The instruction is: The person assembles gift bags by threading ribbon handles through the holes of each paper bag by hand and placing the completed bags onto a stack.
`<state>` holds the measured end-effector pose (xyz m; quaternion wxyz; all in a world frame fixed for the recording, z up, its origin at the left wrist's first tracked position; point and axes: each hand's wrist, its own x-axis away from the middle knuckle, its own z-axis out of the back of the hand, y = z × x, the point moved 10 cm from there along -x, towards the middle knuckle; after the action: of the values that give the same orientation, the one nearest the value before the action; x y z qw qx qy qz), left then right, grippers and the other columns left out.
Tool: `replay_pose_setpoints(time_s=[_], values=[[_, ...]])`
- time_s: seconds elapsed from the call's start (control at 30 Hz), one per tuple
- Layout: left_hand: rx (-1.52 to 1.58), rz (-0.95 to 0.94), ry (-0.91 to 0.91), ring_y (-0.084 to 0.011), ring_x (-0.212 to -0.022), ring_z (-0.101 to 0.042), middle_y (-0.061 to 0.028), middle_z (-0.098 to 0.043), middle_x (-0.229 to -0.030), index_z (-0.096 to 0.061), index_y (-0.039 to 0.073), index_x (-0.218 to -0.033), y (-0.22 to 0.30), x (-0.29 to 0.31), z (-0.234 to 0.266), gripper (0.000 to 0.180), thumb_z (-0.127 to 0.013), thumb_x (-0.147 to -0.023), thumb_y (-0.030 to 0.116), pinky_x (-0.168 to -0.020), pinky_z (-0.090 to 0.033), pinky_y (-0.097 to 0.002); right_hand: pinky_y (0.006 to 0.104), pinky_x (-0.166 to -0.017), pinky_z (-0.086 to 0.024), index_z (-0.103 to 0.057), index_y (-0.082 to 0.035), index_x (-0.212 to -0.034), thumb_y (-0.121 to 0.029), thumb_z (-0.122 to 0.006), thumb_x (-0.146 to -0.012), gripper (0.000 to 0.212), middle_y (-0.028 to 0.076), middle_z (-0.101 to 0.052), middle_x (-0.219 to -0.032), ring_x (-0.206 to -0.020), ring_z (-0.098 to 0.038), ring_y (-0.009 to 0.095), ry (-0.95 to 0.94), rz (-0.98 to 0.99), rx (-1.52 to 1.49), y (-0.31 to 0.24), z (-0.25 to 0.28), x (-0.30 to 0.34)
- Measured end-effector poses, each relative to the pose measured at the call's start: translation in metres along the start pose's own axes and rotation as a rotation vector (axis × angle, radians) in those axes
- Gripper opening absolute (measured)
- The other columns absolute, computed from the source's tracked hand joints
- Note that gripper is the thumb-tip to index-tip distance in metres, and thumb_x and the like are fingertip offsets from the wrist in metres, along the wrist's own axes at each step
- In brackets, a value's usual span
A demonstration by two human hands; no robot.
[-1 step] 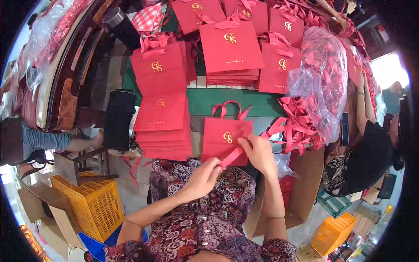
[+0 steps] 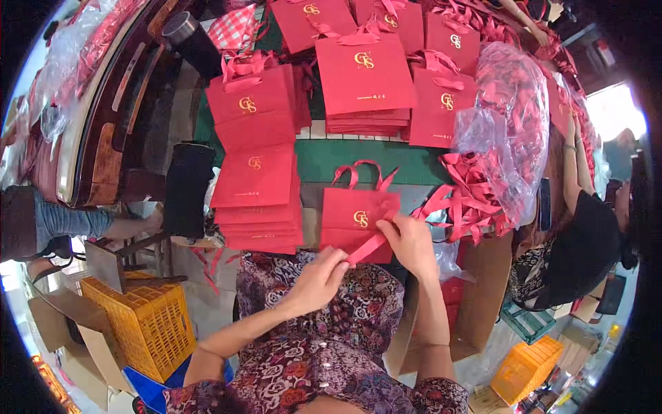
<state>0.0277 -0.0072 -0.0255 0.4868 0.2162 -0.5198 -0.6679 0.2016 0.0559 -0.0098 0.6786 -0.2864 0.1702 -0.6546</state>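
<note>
A red paper gift bag [image 2: 338,219] with a gold emblem lies in front of me at the table's near edge, its ribbon handle looped at the far side. Across its near part runs a red ribbon [image 2: 368,248], pulled slantwise between my hands. My left hand [image 2: 320,281] pinches the ribbon's lower end just off the bag's near edge. Over the bag's right side, my right hand [image 2: 412,247] has thumb and fingers closed on the other end. Part of the bag is hidden under that hand.
Stacked red bags [image 2: 254,176] stand to the left, with another stack [image 2: 365,76] behind. Loose red ribbons [image 2: 472,200] and a clear plastic sack of ribbon [image 2: 514,110] lie right. A cardboard box [image 2: 476,303] sits below, yellow crates [image 2: 148,321] on the floor. Another person [image 2: 586,241] works at right.
</note>
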Motion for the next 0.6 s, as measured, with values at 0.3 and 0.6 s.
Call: replay_pose_setpoints(time_s=[0.3, 0.6], values=[[0.4, 0.191, 0.007, -0.0095, -0.071, -0.061, -0.0057, -0.061, -0.093, -0.06, -0.001, -0.116, -0.02, -0.015, 0.007, 0.021, -0.06, -0.099, 0.012, -0.061, -0.049, -0.0268, 0.0357, -0.054, -0.044, -0.054, -0.004, -0.09, -0.015, -0.088, -0.072, 0.04, 0.008, -0.055, -0.076, -0.062, -0.054, 0.022, 0.386, 0.049, -0.074, -0.043, 0.054, 0.032], [0.287, 0.134, 0.001, -0.0153, -0.08, -0.069, -0.0078, -0.067, -0.086, -0.044, 0.002, -0.127, 0.011, -0.031, 0.033, 0.03, -0.057, -0.101, 0.007, -0.071, -0.055, -0.0302, 0.0394, -0.067, -0.055, -0.067, -0.004, -0.103, -0.007, -0.074, -0.084, 0.021, 0.011, -0.067, -0.092, -0.08, -0.069, 0.033, 0.014, 0.302, -0.355, -0.076, -0.004, 0.024]])
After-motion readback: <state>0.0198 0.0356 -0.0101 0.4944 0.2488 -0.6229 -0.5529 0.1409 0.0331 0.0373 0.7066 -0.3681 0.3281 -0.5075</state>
